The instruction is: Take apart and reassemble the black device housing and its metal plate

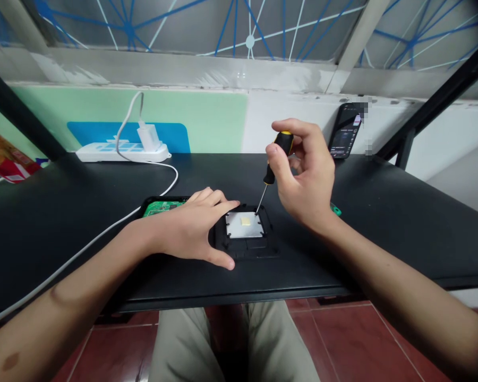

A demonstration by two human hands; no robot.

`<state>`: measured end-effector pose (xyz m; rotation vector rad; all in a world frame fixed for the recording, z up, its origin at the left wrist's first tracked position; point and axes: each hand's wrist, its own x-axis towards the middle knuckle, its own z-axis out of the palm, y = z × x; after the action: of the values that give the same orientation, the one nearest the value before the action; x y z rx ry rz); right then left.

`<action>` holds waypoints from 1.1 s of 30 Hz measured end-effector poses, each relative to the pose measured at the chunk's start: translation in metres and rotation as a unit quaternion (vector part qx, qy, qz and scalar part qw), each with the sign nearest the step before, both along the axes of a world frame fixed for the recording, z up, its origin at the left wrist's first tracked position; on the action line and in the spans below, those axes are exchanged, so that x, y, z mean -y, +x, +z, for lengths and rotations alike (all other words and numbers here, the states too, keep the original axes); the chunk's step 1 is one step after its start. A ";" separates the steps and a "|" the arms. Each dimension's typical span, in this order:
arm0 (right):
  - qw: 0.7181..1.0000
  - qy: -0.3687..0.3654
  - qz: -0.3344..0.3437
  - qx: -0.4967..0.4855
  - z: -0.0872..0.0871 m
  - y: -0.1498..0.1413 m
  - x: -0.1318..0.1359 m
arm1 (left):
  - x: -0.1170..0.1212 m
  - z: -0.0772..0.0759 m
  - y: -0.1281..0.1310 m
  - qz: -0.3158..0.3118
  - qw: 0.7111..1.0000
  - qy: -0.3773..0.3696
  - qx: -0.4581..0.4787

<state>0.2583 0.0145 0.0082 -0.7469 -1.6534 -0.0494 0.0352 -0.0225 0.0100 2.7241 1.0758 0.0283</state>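
My right hand (308,170) grips a black and yellow screwdriver (283,142). Its shaft slants down so that the tip meets the upper right corner of a silver metal plate (235,229). That plate sits inside a black plastic housing (273,248) lying on the table, and a small pale yellow pad (245,222) is at its middle. My left hand (201,225) spreads over the left side of the housing, thumb and fingers apart. Beyond that hand shows part of a green circuit board (159,207) in a black frame, mostly covered.
A white power strip (123,152) with a plugged-in charger (148,136) stands at the back left. Its white cable (91,241) runs across the black table (402,228). A phone (344,131) leans on the wall. A red snack packet (11,159) lies far left; a green piece (335,209) is partly behind my right wrist.
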 end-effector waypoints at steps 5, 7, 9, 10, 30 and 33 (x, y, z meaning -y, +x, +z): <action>0.999 0.011 0.004 0.031 -0.004 0.005 -0.004 | -0.001 -0.003 -0.002 -0.002 1.000 0.004 0.011; 0.999 0.020 -0.011 0.029 -0.003 0.007 -0.005 | -0.002 -0.003 -0.002 -0.004 1.000 0.004 0.013; 1.000 0.023 -0.020 0.008 -0.004 0.008 -0.008 | -0.002 -0.002 -0.002 -0.003 1.000 0.001 0.012; 1.000 0.024 -0.018 -0.009 -0.004 0.009 -0.011 | -0.003 -0.001 -0.003 0.001 1.000 0.000 0.013; 0.988 -0.068 0.121 -0.069 -0.025 -0.002 -0.022 | -0.028 0.001 -0.012 0.176 0.955 0.191 0.141; 0.986 -0.099 0.115 -0.064 -0.025 -0.002 -0.019 | -0.027 0.000 -0.011 0.180 0.953 0.191 0.150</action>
<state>0.2564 0.0334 -0.0168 -0.6875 -1.6255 0.3257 0.0244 0.0047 0.0098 2.6606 1.5825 0.7559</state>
